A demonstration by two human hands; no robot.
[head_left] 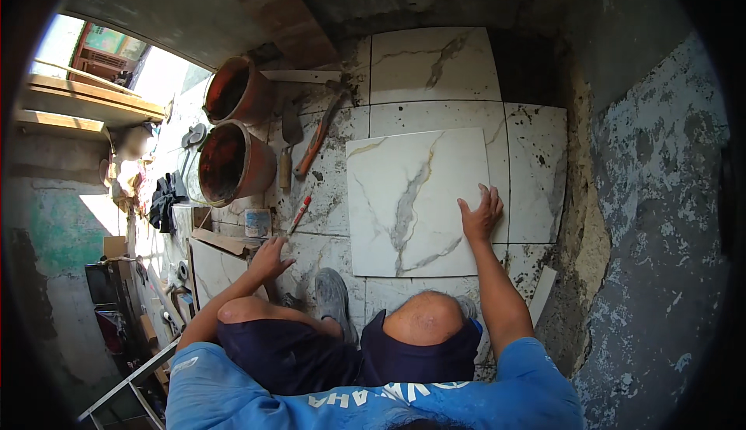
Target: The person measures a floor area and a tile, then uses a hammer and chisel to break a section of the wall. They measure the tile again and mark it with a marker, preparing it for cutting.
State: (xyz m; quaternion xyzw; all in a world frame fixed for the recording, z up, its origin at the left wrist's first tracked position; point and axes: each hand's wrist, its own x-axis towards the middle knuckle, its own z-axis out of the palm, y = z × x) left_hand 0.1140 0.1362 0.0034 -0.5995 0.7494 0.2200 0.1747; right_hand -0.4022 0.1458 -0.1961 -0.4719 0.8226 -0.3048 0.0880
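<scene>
A large white tile with grey and gold veins (388,204) lies loose and slightly turned on the tiled floor (435,115) before my knees. My right hand (482,216) rests at its right edge, fingers spread and bent. On the other side, my left hand (270,260) hangs low with its thumb apart from the fingers and nothing visible in it. Closest to that hand are a slim red pen-like tool (300,214), a small white-and-blue tub (258,222) and a leaning tile (221,270).
Two orange buckets (252,167) stand at the left. A trowel (289,138) and a hammer (320,136) lie beside them. Wooden boards (287,14) lean at the back. A rough, peeling wall (653,220) bounds the right. Another person (124,167) appears at far left.
</scene>
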